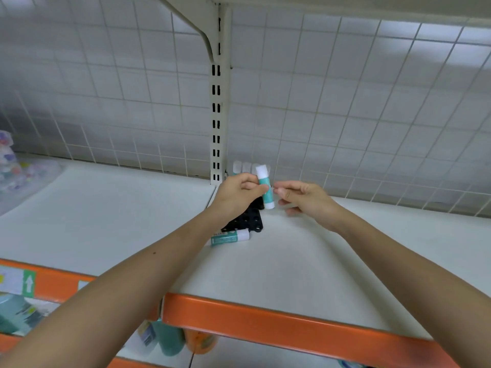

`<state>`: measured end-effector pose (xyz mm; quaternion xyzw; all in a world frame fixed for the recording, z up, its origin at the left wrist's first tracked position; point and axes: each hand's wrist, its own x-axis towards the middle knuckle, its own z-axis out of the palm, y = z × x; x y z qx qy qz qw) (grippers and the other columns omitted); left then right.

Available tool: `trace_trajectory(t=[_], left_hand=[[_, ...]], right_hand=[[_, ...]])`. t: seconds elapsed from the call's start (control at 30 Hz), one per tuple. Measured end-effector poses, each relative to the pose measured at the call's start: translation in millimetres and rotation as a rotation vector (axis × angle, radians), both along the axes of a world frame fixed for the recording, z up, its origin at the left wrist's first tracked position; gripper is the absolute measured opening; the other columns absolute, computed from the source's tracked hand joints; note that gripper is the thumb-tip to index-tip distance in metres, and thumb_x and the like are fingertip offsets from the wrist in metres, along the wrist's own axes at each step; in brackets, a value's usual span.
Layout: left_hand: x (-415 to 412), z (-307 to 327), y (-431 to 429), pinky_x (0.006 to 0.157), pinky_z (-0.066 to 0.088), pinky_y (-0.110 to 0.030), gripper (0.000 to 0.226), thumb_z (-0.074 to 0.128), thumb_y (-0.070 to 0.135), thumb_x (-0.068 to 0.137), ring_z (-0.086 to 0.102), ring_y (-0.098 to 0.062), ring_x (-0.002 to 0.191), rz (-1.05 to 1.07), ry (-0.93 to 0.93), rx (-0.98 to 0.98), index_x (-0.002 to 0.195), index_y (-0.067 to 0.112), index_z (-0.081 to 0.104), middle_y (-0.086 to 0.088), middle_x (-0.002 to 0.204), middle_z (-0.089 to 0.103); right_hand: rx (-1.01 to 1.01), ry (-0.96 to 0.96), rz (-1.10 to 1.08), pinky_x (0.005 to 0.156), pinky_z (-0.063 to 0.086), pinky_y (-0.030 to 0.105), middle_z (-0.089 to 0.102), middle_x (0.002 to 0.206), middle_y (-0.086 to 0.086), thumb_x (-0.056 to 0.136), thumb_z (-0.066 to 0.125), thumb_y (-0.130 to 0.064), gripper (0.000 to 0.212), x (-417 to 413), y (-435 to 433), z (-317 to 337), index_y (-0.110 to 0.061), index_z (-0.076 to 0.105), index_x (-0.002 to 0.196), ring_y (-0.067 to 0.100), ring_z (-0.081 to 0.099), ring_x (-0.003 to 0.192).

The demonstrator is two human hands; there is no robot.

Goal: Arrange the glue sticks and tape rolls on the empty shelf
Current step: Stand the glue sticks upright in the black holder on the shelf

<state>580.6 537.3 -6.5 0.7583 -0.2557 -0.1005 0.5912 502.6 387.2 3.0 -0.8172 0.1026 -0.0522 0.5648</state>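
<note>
Glue stick in hand (263, 180): held almost upright, white cap on top, just above the far end of the black tray (247, 221), clear of the shelf.
Left hand (239, 192): pinches the stick round its teal middle, thumb in front, fingers behind.
Right hand (305, 196): to the right of the tray and just beside the stick but not touching it, fingers loosely curled, nothing in them that I can see.
How it handles: I judge it light, stiff and smooth plastic. It is narrow and tall, so it will tip easily once I set it on end. It looks unlikely to break.
Where to hold: the label band in the middle, away from the cap, so the cap is not pulled loose.
Standing glue sticks (241, 167): a short row behind the tray, on end; only their pale caps show past my hands.
Lying glue stick (231, 237): on its side at the tray's near edge, cap to the right. It may roll if nudged.
Shelf (318, 261): white and flat, carrying the tray.
Tape rolls: none that I can make out.
</note>
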Motion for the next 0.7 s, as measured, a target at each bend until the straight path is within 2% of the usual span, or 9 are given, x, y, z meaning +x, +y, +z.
trace_trajectory(t=[0.1, 0.17, 0.23, 0.37, 0.43, 0.5, 0.6, 0.7], left_hand=[[8.0, -0.1, -3.2, 0.065, 0.041, -0.009, 0.011, 0.07, 0.022, 0.08, 0.052, 0.006, 0.057, 0.032, -0.082, 0.042, 0.082, 0.02, 0.06, 0.01, 0.067, 0.058], [11.4, -1.1, -5.4, 0.06, 0.039, -0.003, 0.013, 0.072, 0.021, 0.078, 0.049, 0.01, 0.049, 0.047, -0.14, 0.08, 0.08, 0.02, 0.059, 0.011, 0.064, 0.056], [12.9, -2.1, -6.9, 0.056, 0.037, -0.001, 0.015, 0.073, 0.021, 0.076, 0.048, 0.011, 0.048, 0.052, -0.187, 0.1, 0.076, 0.02, 0.058, 0.011, 0.063, 0.055], [17.6, -5.2, -6.9, 0.06, 0.04, -0.009, 0.019, 0.076, 0.024, 0.073, 0.048, 0.003, 0.052, 0.058, -0.253, 0.136, 0.076, 0.022, 0.057, 0.012, 0.066, 0.053], [20.3, -4.5, -4.4, 0.064, 0.041, -0.015, 0.02, 0.074, 0.026, 0.074, 0.047, -0.001, 0.057, 0.057, -0.274, 0.148, 0.083, 0.02, 0.058, 0.012, 0.07, 0.053], [23.4, -3.7, 0.1, 0.066, 0.04, -0.017, 0.021, 0.069, 0.029, 0.079, 0.047, -0.003, 0.065, 0.04, -0.304, 0.182, 0.094, 0.018, 0.06, 0.011, 0.081, 0.055], [32.2, -10.0, 11.4, 0.076, 0.04, -0.02, 0.03, 0.059, 0.032, 0.087, 0.051, -0.007, 0.087, 0.014, -0.423, 0.369, 0.111, 0.014, 0.06, 0.004, 0.106, 0.061], [40.1, -21.2, 24.5, 0.092, 0.043, -0.029, 0.034, 0.05, 0.035, 0.092, 0.054, -0.016, 0.107, -0.064, -0.487, 0.581, 0.118, 0.016, 0.059, -0.002, 0.121, 0.06]], right_hand=[[-0.029, -0.133, -0.104, 0.069, 0.051, 0.018, 0.062, 0.095, -0.002, 0.089, 0.056, -0.025, 0.015, 8.7, 0.9, 15.7, -0.022, 0.06, 0.103, 0.007, 0.06, 0.077], [-0.075, -0.178, -0.127, 0.069, 0.051, 0.019, 0.061, 0.088, -0.004, 0.087, 0.06, -0.024, 0.022, 15.6, 4.1, 25.2, -0.017, 0.061, 0.108, 0.008, 0.06, 0.075], [-0.126, -0.189, -0.132, 0.072, 0.052, 0.02, 0.062, 0.09, -0.004, 0.083, 0.064, -0.025, 0.027, 22.4, 8.3, 31.0, -0.016, 0.062, 0.108, 0.009, 0.06, 0.079], [-0.264, -0.188, -0.147, 0.088, 0.052, 0.03, 0.066, 0.095, -0.002, 0.08, 0.067, -0.022, 0.02, 34.5, 12.4, 33.8, -0.019, 0.066, 0.1, 0.013, 0.062, 0.09], [-0.275, -0.185, -0.147, 0.092, 0.05, 0.031, 0.067, 0.095, 0.0, 0.08, 0.066, -0.018, 0.018, 38.7, 12.4, 34.4, -0.017, 0.067, 0.098, 0.015, 0.063, 0.092], [-0.269, -0.188, -0.143, 0.091, 0.049, 0.025, 0.068, 0.098, 0.0, 0.081, 0.064, -0.015, 0.02, 42.4, 11.7, 35.5, -0.017, 0.067, 0.1, 0.015, 0.064, 0.093], [-0.337, -0.217, -0.149, 0.073, 0.041, 0.0, 0.065, 0.096, -0.005, 0.082, 0.063, -0.012, 0.021, 50.7, 12.3, 36.9, -0.016, 0.067, 0.103, 0.007, 0.059, 0.087], [-0.426, -0.245, -0.156, 0.064, 0.034, -0.008, 0.063, 0.095, -0.007, 0.085, 0.06, -0.012, 0.02, 61.0, 18.4, 36.9, -0.014, 0.067, 0.103, 0.003, 0.055, 0.086]])
